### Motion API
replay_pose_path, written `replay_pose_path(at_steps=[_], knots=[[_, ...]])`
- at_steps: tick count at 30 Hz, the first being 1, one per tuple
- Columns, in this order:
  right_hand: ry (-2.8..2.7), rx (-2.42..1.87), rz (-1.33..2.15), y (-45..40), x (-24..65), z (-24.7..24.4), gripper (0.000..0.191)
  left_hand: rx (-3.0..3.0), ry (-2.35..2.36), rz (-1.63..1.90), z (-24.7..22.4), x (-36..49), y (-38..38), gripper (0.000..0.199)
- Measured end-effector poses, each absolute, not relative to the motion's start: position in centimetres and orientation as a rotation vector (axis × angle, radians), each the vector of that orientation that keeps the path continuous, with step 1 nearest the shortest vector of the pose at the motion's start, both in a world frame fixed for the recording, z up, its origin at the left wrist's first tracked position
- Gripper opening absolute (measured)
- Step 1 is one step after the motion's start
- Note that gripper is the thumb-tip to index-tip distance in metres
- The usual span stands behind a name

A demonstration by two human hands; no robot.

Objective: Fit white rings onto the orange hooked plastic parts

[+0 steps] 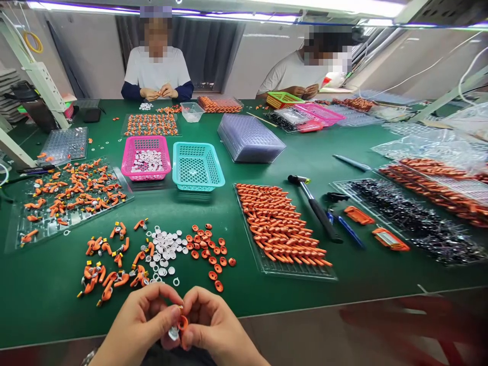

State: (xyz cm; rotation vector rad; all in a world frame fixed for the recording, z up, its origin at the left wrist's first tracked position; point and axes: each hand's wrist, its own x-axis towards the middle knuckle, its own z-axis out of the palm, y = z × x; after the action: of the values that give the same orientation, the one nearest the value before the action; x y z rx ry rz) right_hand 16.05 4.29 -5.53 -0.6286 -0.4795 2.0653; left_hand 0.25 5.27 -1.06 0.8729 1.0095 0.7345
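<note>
Small orange piece [183, 323], round opening showing, pinched at fingertips just over the near edge of the worktop [274, 297]. Pale bit [174, 333] beside it, below left thumb.

Left hand [147, 312]: closed, thumb and fingers gripping the piece from its left. Right hand [209, 317]: closed on it from the right, thumb below. Piece lies between the two, neither clearly nearer; long axis hidden by fingers, cannot tell.

Beyond the hands: white discs [162, 271] nearest, orange caps [218, 285] to their right, stemmed orange parts [108, 293] to their left. Farther: turquoise basket [199, 187], pink basket [146, 176]; rubber-gripped hammer [322, 213] rightward. Two people opposite, hands busy.
</note>
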Motion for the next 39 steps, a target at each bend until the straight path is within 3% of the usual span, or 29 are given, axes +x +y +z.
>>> replay_pose_path(at_steps=[8,12,16,25,31,39], knots=[[-0.363,-0.499,2.052,2.9,14.0,-6.5,0.039,0.939,1.179,0.65,-1.3,0.6,4.7,0.038],[-0.436,-0.591,1.906,3.1,13.7,-6.4,0.034,1.506,1.382,0.663,-0.4,1.0,4.8,0.019],[-0.526,-0.648,1.77,3.4,13.7,-6.1,0.028,1.991,1.489,0.719,0.3,1.4,5.1,0.014],[-0.687,-0.729,1.628,2.6,14.0,-6.4,0.026,1.791,1.463,0.783,-0.5,0.6,4.5,0.013],[-0.798,-0.787,1.531,2.7,14.4,-6.4,0.008,1.758,1.424,0.995,0.0,0.8,4.0,0.009],[-0.822,-0.792,1.488,2.9,14.7,-6.1,0.008,1.572,1.44,1.069,0.3,0.7,3.2,0.008]])
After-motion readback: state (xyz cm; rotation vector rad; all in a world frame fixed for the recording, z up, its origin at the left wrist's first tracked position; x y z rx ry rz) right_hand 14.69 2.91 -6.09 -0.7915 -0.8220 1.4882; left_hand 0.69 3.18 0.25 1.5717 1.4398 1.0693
